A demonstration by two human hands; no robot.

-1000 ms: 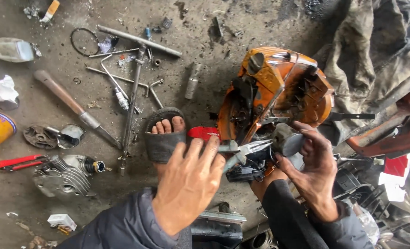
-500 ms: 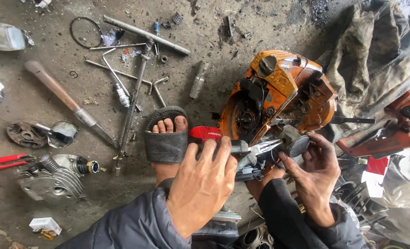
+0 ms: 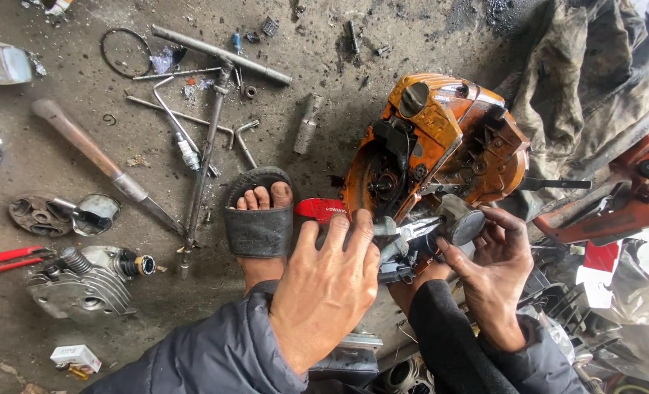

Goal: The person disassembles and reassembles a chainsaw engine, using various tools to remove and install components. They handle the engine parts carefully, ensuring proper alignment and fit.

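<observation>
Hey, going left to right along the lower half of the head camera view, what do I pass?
Red-handled pliers → finned engine cylinder → sandalled foot → left hand → right hand → orange machine part at the right edge.

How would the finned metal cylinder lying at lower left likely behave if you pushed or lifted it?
The finned metal cylinder looks like solid cast metal, so probably heavy and stiff. Its rounded body may rock, though the flat base should stop it rolling far. Greasy-looking fins might be slippery.

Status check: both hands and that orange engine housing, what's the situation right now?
Left hand open, fingers on pliers. Right hand steadies grey round part beneath orange engine housing. Sandalled foot close alongside.
</observation>
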